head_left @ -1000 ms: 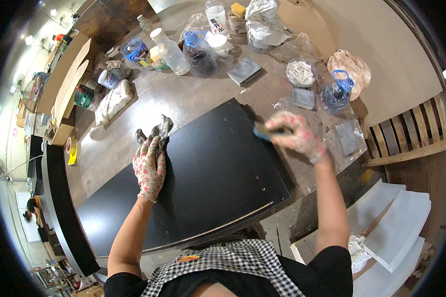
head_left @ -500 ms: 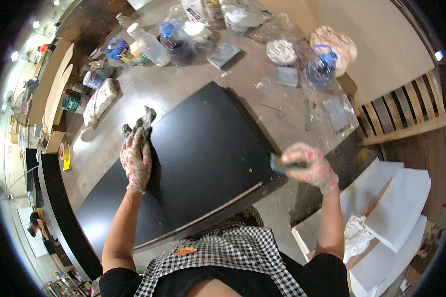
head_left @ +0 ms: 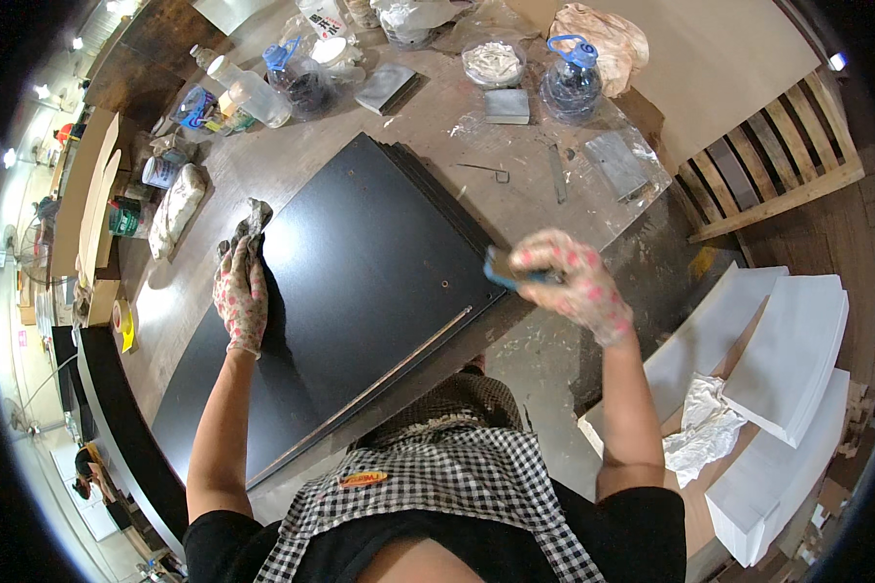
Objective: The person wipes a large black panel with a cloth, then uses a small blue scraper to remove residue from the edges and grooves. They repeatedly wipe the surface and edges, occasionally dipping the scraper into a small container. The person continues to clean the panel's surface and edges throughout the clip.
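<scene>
A large black board (head_left: 360, 282) lies flat on a stained workbench (head_left: 292, 155). My left hand (head_left: 242, 294), in a dotted work glove, presses a crumpled grey rag (head_left: 252, 220) against the board's left edge. My right hand (head_left: 566, 282), gloved the same way, grips a small blue-handled tool (head_left: 501, 270) at the board's near right corner. A thin groove or strip runs along the board's near edge (head_left: 389, 374).
Plastic bottles (head_left: 253, 92), a blue-capped jug (head_left: 572, 83), a bowl of white paste (head_left: 491, 60), grey blocks (head_left: 507, 105) and bags crowd the bench's far side. White curved panels (head_left: 787, 340) and a crumpled white cloth (head_left: 702, 428) lie at right; a wooden pallet (head_left: 768, 155) stands behind.
My right hand with the blue tool has travelled from the board's far right corner along its right edge down to the near right corner. The left hand stays on the rag.
</scene>
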Tool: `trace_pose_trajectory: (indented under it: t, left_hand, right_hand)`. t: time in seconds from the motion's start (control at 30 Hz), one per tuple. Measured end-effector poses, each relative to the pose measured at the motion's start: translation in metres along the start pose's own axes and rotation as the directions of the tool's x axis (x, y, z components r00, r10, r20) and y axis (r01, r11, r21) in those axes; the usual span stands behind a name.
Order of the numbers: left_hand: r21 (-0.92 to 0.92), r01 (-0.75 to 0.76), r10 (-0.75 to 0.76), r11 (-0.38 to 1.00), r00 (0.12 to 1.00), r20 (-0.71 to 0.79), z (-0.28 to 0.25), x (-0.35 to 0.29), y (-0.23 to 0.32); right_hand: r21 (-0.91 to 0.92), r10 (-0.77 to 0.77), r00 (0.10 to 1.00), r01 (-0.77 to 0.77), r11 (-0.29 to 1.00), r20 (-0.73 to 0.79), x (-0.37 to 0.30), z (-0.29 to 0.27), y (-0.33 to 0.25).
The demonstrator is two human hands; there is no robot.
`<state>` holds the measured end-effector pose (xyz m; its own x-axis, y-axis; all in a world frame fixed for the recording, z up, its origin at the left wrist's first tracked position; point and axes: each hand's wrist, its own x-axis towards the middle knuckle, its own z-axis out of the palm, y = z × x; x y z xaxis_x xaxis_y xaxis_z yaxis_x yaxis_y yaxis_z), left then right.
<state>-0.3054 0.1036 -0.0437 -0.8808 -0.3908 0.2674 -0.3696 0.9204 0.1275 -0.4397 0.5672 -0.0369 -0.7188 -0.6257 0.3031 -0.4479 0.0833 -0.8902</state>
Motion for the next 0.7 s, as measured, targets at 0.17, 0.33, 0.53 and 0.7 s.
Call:
trace_pose_trajectory:
  t: [0.17,0.33,0.53,0.7]
  left_hand:
    - [0.055,-0.042,0.043,0.998,0.999,-0.023,-0.001,-0.007,-0.005]
    - [0.170,-0.120,0.096,0.978,0.985,0.144,-0.006,0.015,0.029]
    - [0.024,-0.401,0.399,0.916,0.914,0.073,0.012,0.059,0.180]
    - [-0.365,-0.795,0.863,0.484,0.503,0.047,0.008,-0.067,0.244]
  right_hand:
    - [-0.046,-0.249,0.968,0.249,0.967,0.018,-0.021,0.001,0.023]
    - [0.162,0.228,0.965,-0.207,0.965,-0.125,-0.124,-0.023,0.007]
    - [0.377,0.415,0.815,-0.266,0.887,-0.404,-0.141,0.007,-0.011]
    - [0.315,0.362,0.711,-0.205,0.927,-0.603,-0.133,0.032,-0.027]
